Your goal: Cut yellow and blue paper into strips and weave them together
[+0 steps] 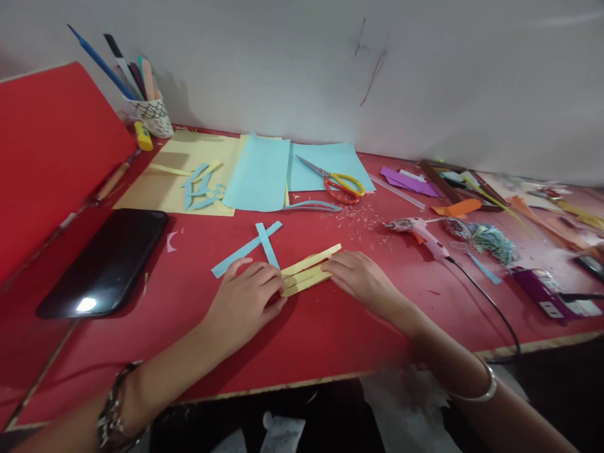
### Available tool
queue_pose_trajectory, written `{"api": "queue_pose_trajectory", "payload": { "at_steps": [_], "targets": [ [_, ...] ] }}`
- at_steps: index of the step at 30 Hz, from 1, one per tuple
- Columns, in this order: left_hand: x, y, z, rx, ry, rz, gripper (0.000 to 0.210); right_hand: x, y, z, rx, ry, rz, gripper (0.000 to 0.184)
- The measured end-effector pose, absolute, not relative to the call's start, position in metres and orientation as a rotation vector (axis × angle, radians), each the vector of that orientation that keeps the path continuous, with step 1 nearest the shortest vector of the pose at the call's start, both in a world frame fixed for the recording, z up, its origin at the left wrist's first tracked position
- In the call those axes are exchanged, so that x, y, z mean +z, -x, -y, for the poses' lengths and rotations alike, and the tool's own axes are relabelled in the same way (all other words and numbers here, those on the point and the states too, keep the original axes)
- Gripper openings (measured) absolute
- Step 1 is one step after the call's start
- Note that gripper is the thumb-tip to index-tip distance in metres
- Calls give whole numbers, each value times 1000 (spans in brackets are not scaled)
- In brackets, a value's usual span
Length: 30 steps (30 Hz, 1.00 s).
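Three yellow paper strips [309, 272] lie side by side on the red table [302, 340]. My left hand [245, 299] presses down on their left ends, fingers bent over them. On their right side rests my right hand [361, 277], fingertips touching the strips. Two blue paper strips [248, 246] lie crossed just behind my left hand, one running under its fingers.
A black phone [106, 261] lies at the left. Yellow [177, 173] and blue paper sheets [262, 173], scissors [337, 182] and loose strips sit at the back. A glue gun [419, 233] with its cord, paper scraps and a pen cup [153, 113] are also there.
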State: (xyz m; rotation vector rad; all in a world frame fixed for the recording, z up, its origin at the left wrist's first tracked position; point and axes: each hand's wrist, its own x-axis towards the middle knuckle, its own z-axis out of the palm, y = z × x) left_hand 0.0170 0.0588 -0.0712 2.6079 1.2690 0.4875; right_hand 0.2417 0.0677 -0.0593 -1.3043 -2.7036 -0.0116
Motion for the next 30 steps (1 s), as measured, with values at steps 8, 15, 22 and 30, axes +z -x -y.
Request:
{"api": "queue_pose_trajectory", "payload": {
  "at_steps": [8,15,22,30],
  "targets": [
    [-71,-17,-58,448,-2627,-1259,12,-48,-232,-47,247,1742,2415,21],
    [-70,-19,-58,477,-2648,-1280,11,-50,-238,-54,-56,1696,2552,21],
    [-66,-36,-55,533,-2712,-1446,34,-29,-219,-57,-331,1256,2576,29],
    [-67,-40,-58,629,-2692,-1502,27,-16,-187,-60,-171,1058,2635,25]
  ]
}}
